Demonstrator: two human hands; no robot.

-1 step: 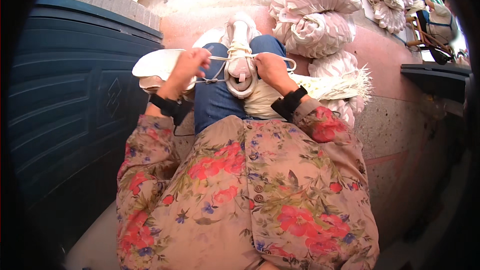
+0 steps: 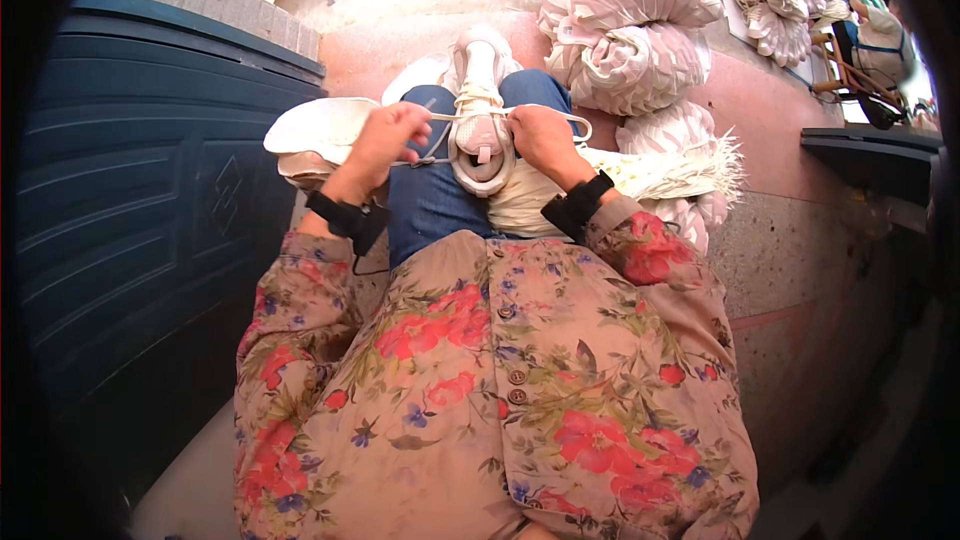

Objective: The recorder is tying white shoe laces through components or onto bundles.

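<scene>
A white and pale pink sneaker [image 2: 483, 140] rests between my thighs, toe pointing away from me, with a cream shoelace [image 2: 455, 117] stretched across its upper. My left hand [image 2: 388, 137] is closed at the lace's left part, just left of the shoe. A thin greyish thing shows by its fingertips; its kind is unclear. At the shoe's right edge my right hand [image 2: 545, 142] pinches the lace, and a loop of it curls out past the knuckles. A thin grey cord [image 2: 435, 154] runs beside the shoe under my left hand.
Bundled white-pink shoe pieces [image 2: 630, 25] are piled on the floor at the far right. A bunch of cream laces [image 2: 660, 172] lies by my right thigh. White shoe parts [image 2: 320, 125] sit at my left, near a dark blue panelled door [image 2: 170, 200]. A dark ledge [image 2: 870, 150] juts in at right.
My left hand has shifted slightly right, closer to the shoe, and the lace between my hands spans a shorter stretch. My right hand has barely moved.
</scene>
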